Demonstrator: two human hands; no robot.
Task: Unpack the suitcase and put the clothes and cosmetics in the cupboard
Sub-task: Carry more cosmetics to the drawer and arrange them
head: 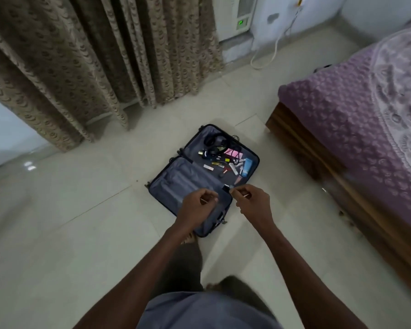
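- On the pale tiled floor (pixel 64 233), between the curtain and the bed, the suitcase (pixel 176 184) lies unzipped and spread flat in two halves.
- The near half shows bare grey lining with no loose things lying in it.
- The far half holds a scatter of small cosmetics (pixel 234 168): tubes, sticks and little bottles, too small to tell apart one by one.
- Among them lie black headphones (pixel 215 144), a pink packet (pixel 233 153) and a blue tube (pixel 247 166) near the right edge of that half.
- The right hand (pixel 253 201) hangs over the suitcase's near right edge, fingers curled in, thumb and forefinger pinched on a small dark item (pixel 226 188); what that item is cannot be told.
- The left hand (pixel 199 205) hangs above the near half, just beside the right hand, fingers curled loosely toward the palm; whether it has hold of anything cannot be told.
- Both bare forearms reach forward from the bottom of the view, above a grey garment (pixel 199 312) on the person's body.
- A brown patterned curtain (pixel 93 55) falls to the floor behind and left of the suitcase.
- A bed with a purple textured cover (pixel 354 110) on a wooden frame (pixel 318 162) stands to the right, well apart from the suitcase.
- A white appliance (pixel 237 17) with a green light sits against the far wall, a white cord (pixel 268 55) looping down beside it.
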